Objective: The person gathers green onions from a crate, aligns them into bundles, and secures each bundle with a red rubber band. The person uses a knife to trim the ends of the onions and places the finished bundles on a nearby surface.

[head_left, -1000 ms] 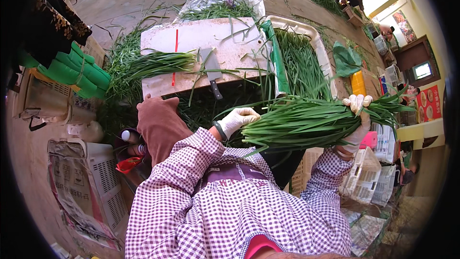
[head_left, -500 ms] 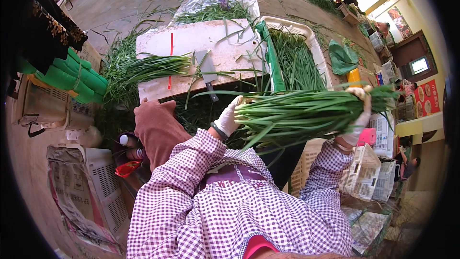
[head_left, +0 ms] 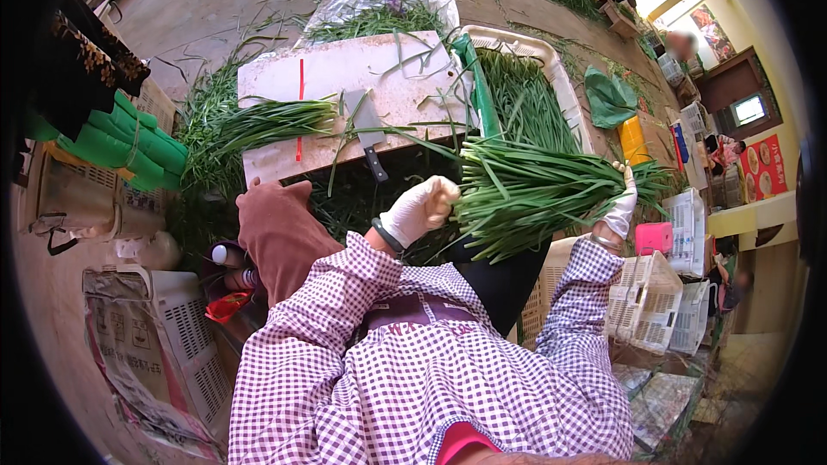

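My right hand [head_left: 620, 209], in a pale glove, grips a large bunch of garlic chives [head_left: 534, 194] near one end, holding it out over the right side of my lap. The stalks fan out toward my left hand. My left hand [head_left: 420, 212], also gloved, is curled closed just left of the cut ends, apart from most of them; what its fingers hold, if anything, is hidden. Ahead, a cleaver [head_left: 365, 116] lies on a whitish board [head_left: 276, 82], its dark handle over the near edge. A smaller bunch of chives [head_left: 280, 120] rests on the board's left part.
A white crate [head_left: 564, 95] full of chives stands right of the board. Loose chives [head_left: 207, 103] heap at its left. Green wrapped bundles [head_left: 129, 142] and a newspaper-lined crate [head_left: 185, 319] are at the left. White baskets [head_left: 646, 301] and a pink box [head_left: 654, 238] sit at the right.
My left hand has come off the cut ends of the bunch and curled closed. The bunch in my right hand has shifted slightly left and its stalks now spread wider.
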The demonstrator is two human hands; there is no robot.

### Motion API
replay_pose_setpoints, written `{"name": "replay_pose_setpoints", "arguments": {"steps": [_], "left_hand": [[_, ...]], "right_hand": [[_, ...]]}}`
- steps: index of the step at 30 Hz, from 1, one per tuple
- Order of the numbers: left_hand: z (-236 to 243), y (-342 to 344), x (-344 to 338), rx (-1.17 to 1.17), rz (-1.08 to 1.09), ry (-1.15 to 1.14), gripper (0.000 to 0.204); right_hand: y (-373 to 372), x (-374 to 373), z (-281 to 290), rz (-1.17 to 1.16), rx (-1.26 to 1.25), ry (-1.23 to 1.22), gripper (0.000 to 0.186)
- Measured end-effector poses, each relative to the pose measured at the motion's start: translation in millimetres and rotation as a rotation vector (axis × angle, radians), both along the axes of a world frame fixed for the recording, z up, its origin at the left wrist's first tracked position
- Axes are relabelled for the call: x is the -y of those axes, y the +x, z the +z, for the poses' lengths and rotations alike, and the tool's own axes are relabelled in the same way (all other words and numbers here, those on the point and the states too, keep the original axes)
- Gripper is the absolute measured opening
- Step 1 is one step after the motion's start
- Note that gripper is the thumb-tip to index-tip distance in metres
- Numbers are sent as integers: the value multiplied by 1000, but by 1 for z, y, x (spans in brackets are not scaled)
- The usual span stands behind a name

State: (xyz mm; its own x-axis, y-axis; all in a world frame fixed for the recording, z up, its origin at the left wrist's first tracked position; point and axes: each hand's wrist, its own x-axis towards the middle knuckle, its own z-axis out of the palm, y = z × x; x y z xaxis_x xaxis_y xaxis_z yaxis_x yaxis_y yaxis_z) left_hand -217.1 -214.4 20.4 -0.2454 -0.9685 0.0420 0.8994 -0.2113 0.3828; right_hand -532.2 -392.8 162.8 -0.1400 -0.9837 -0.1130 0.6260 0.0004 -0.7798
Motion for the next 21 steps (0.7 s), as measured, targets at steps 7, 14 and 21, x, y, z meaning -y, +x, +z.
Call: {"name": "replay_pose_setpoints", "arguments": {"steps": [7, 14, 21], "left_hand": [[-56, 24, 0, 1520, -171, 120, 18], [-58, -3, 20, 1169, 342, 107, 24], [-50, -34, 76, 1225, 378, -141, 68]], "right_hand": [[-19, 5, 11, -129, -41, -28, 14], [-84, 11, -10, -161, -60, 43, 15], [-196, 6, -73, -141, -109, 136, 21]]}}
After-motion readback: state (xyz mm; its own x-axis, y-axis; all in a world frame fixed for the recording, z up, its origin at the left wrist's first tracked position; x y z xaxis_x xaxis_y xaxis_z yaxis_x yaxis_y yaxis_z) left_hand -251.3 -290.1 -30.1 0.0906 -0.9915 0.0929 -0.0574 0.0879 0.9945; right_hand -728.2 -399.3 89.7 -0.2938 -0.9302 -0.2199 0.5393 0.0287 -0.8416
